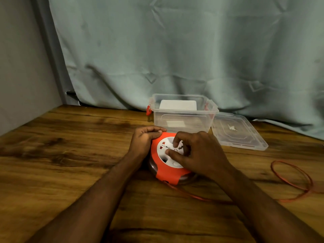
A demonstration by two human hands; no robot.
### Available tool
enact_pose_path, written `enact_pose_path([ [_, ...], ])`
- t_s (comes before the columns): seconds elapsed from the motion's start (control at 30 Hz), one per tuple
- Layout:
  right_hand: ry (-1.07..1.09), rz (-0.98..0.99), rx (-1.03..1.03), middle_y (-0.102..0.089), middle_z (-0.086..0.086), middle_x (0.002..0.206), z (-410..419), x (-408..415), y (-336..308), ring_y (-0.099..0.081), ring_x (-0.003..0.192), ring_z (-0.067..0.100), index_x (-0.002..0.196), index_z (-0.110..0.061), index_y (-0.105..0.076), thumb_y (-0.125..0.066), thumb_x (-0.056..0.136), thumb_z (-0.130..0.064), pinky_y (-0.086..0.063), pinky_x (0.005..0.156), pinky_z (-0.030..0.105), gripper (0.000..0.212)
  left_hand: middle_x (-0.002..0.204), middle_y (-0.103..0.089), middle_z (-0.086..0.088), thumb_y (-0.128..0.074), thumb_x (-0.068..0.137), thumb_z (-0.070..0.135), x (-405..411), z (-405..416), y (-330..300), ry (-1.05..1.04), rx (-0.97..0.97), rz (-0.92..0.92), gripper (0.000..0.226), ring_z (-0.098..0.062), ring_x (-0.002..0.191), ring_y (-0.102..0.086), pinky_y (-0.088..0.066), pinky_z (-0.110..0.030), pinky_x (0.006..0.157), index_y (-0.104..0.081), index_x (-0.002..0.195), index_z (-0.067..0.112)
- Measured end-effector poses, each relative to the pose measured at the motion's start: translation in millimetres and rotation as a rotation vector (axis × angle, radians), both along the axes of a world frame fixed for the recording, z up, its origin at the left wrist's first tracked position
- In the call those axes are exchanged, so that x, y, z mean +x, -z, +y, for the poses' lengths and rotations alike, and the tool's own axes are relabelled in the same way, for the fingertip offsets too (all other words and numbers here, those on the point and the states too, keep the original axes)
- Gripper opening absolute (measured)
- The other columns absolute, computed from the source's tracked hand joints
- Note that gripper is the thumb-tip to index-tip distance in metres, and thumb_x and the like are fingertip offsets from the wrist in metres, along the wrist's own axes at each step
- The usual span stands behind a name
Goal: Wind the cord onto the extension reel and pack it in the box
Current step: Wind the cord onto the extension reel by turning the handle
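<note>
- Currently the reel [168, 160] lies flat on the table [70, 155], just in front of the open box [182, 116].
- Left hand [145, 139] grips the reel's orange rim, fingers curled; right hand [194, 151] sits on the white hub, fingers bent onto what looks like the crank.
- Cord [292, 179] trails right of the reel in a loose loop; risk: it kinks or snags under the right forearm while winding.
- Reel may skid if the left-hand grip slackens.
- Lid [240, 132] lies right of the box; a white item already inside may crowd the reel.
- Room is open left of the reel.
</note>
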State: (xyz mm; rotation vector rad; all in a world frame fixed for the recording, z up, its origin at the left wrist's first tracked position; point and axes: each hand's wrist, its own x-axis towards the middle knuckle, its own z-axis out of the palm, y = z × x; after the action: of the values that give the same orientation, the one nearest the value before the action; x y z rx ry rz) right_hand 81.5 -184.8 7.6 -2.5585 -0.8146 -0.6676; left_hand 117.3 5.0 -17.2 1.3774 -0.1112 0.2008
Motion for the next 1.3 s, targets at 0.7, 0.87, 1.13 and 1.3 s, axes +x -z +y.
enact_pose_path([
  [0.7, -0.214, 0.357, -0.042, -0.071, -0.017, 0.118, -32.1, 4.4, -27.3, -0.069, 0.109, 0.010, 0.138, -0.044, -0.036, -0.089, 0.069, -0.038, -0.065, 0.080, 0.036, 0.087, 0.099, -0.072, -0.025, -0.057, 0.084, -0.007, -3.6, -2.1, -2.3, 0.035, 0.035, -0.012, 0.021, -0.031, 0.083, -0.068, -0.058, -0.033, 0.071, -0.071, 0.100, -0.007],
  [0.87, -0.139, 0.219, -0.098, -0.071, -0.016, 0.095, -25.4, 1.2, -22.8, -0.069, 0.087, 0.007, 0.121, -0.043, -0.048, -0.086, 0.066, -0.062, -0.058, 0.067, 0.028, 0.069, 0.100, -0.071, -0.028, -0.057, 0.083, -0.008, -2.0, -2.7, -1.8, 0.008, 0.023, 0.001, 0.022, -0.031, 0.084, -0.067, -0.057, -0.034, 0.074, -0.071, 0.100, -0.009],
  [1.13, -0.073, 0.120, -0.128, -0.067, -0.015, 0.081, -17.5, 2.7, -9.9, -0.065, 0.074, 0.007, 0.085, -0.034, -0.056, -0.066, 0.063, -0.079, -0.037, 0.058, 0.016, 0.052, 0.096, -0.072, -0.025, -0.057, 0.082, -0.009, -0.1, -1.5, -0.3, -0.021, 0.008, 0.011, 0.020, -0.030, 0.082, -0.067, -0.057, -0.035, 0.076, -0.072, 0.096, -0.006],
  [1.3, 0.033, 0.091, -0.106, -0.051, -0.019, 0.062, -6.4, 1.4, -2.8, -0.049, 0.064, 0.000, 0.061, -0.029, -0.050, -0.060, 0.063, -0.081, -0.039, 0.062, 0.025, 0.054, 0.095, -0.072, -0.026, -0.059, 0.083, -0.006, 2.5, 0.2, 2.7, -0.036, 0.021, 0.013, 0.019, -0.033, 0.082, -0.067, -0.056, -0.043, 0.081, -0.074, 0.094, -0.002],
])
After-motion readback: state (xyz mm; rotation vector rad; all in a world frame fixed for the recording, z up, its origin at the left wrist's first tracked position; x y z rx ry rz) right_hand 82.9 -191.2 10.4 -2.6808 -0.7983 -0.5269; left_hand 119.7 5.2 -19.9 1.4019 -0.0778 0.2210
